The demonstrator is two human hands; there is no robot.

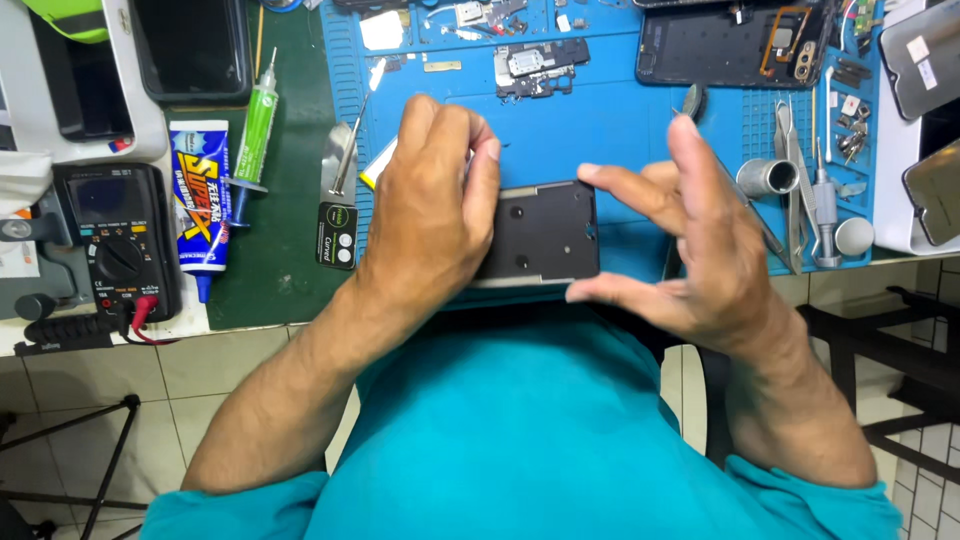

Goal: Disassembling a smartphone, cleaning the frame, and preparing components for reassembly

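I hold a dark phone frame (pixel 545 232) flat above the near edge of the blue work mat (pixel 600 130). My left hand (pixel 432 215) covers its left half and grips it from above. My right hand (pixel 690 240) pinches its right end, index finger on the top corner and thumb on the bottom corner. The frame's inner side faces up and shows small round holes. A yellow strip (pixel 378 165) pokes out from under my left hand.
A second opened phone body (pixel 730 45) and small parts (pixel 540 65) lie at the mat's far side. Tweezers and metal tools (pixel 810 190) sit right. A multimeter (pixel 118 235), glue tube (pixel 200 205) and green syringe (pixel 252 135) lie left. Phone screens (pixel 935 60) rest far right.
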